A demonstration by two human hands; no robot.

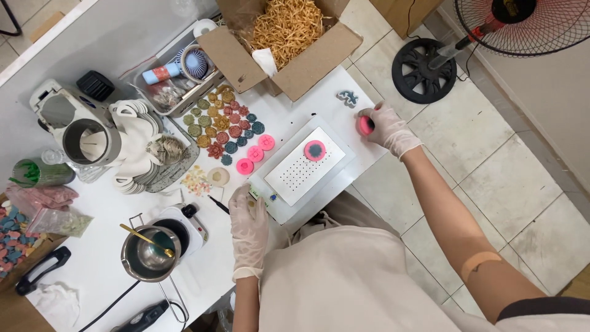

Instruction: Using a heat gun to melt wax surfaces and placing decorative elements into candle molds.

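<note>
My right hand (pixel 388 128), gloved, grips a small round pink mould (pixel 365 125) at the table's right edge. My left hand (pixel 248 220), also gloved, rests on the front corner of a white perforated plate device (pixel 301 173) and touches its small controls. On that plate sits a pink round mould with a dark blue-grey centre (pixel 314 150). Three more pink moulds (pixel 255 154) lie in a row just left of the plate. A blue-grey flat shape (pixel 348 97) lies near my right hand.
Rows of small coloured flower-shaped pieces (pixel 220 123) lie at the middle. A cardboard box of shredded paper (pixel 286 32) stands behind. A metal pot with a gold spoon (pixel 150 252) sits on a small hot plate. A fan (pixel 522 24) stands on the tiled floor.
</note>
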